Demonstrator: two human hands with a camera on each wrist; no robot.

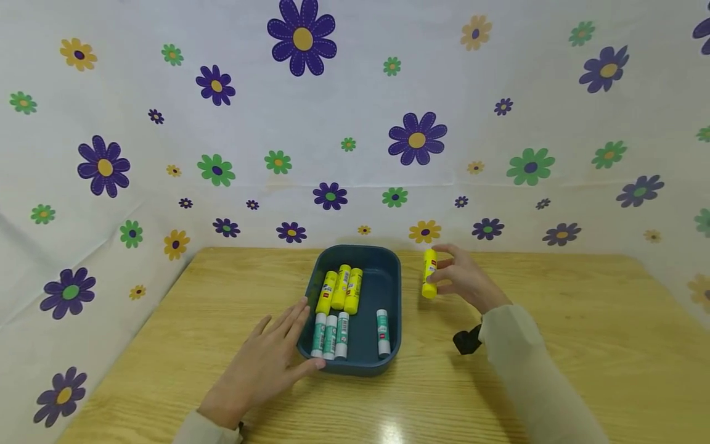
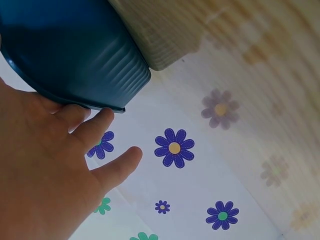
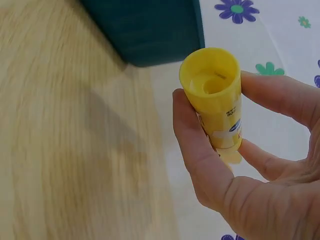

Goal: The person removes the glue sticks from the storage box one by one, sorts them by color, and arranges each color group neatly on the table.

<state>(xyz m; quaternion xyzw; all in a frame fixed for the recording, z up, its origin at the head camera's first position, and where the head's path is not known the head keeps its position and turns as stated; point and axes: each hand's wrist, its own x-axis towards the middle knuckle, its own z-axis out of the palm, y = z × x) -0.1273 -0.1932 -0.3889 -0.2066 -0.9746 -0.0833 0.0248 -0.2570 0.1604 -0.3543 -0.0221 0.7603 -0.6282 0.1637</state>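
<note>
My right hand [image 1: 463, 277] pinches a yellow glue stick [image 1: 429, 274] between thumb and fingers, held upright just right of a dark blue tray [image 1: 370, 290]. In the right wrist view the hollow end of this glue stick [image 3: 210, 75] faces the camera. At the tray's left side, my left hand [image 1: 266, 364] rests with fingers extended along the rim, the thumb at the near-left corner. Three yellow glue sticks [image 1: 341, 288] lie side by side in the tray's left part. Below them are three white-and-green glue sticks [image 1: 331, 337], and one more white-and-green glue stick [image 1: 383, 333] lies by the right wall.
The tray stands on a wood-grain table [image 1: 444, 394]. A white cloth with printed flowers [image 1: 355, 166] hangs behind the table and at its left. A black object [image 1: 467, 340] sits at the right sleeve's cuff.
</note>
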